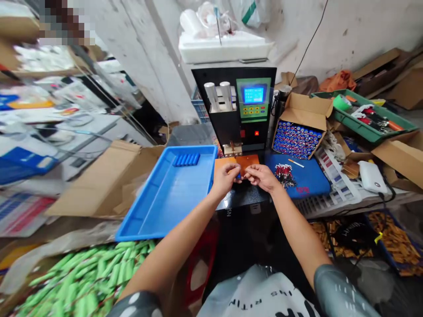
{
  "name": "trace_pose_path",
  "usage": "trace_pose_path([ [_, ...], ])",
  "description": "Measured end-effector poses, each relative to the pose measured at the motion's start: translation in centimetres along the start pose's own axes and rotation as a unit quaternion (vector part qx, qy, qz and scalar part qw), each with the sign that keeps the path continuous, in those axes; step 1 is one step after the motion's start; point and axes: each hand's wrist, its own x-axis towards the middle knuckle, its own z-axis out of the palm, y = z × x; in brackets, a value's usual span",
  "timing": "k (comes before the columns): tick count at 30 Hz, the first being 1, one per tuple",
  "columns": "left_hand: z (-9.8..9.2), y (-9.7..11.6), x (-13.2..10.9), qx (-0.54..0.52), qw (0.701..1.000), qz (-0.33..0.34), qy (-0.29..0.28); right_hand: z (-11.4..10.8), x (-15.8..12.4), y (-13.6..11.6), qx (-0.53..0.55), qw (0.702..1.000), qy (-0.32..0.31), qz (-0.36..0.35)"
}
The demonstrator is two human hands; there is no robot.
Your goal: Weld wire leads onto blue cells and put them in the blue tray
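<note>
Fingers, left hand (225, 177): pinching one blue cell (239, 175), near the orange mat (250, 161). Right hand (263, 177): fingertips together, any content unclear. Advisable: cell held steady, its end square and uncovered. Beyond: machine (227, 127), screen (254, 93) lit; tray (165, 196), left; leads (285, 176), right.

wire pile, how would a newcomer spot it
Find the black machine with the lit screen. Lower right of it lies a blue mat. The wires on its left side form a red, black and white tangle, unlike the lone white stick nearby.
</note>
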Motion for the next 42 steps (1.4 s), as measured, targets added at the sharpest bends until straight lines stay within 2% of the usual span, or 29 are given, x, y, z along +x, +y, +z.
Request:
trace_pose_path([
  [5,-0.8,0.0,0.8,-0.075,0.995,-0.062,-0.006,0.0,1.5,0.3,0.040,0.999,0.015,-0.011],
  [8,-1.5,0.1,1.0,-0.060,0.995,-0.079,-0.026,0.1,2.3,0.4,0.056,0.998,0.028,-0.022],
  [14,-2.1,0.2,2.0,0.065,0.997,0.008,-0.029,0.5,3.6,0.2,0.065,0.994,0.085,-0.026],
  [18,-2.4,-0.1,3.1,0.150,0.986,0.053,-0.042,0.7,4.3,0.0,0.053,0.990,0.127,-0.015],
  [23,-2.7,-0.8,4.3,0.208,0.970,0.118,-0.051,0.8,5.0,0.3,0.030,0.988,0.148,-0.014],
  [29,-2.9,-1.3,4.3,0.234,0.962,0.126,-0.056,1.1,5.0,0.2,0.022,0.986,0.165,-0.007],
  [35,-2.8,-0.8,3.9,0.263,0.953,0.145,-0.033,1.0,5.0,0.3,0.016,0.987,0.162,-0.015],
  [42,-2.4,-0.7,3.7,0.200,0.969,0.134,-0.052,0.6,5.4,1.2,0.022,0.987,0.153,-0.032],
])
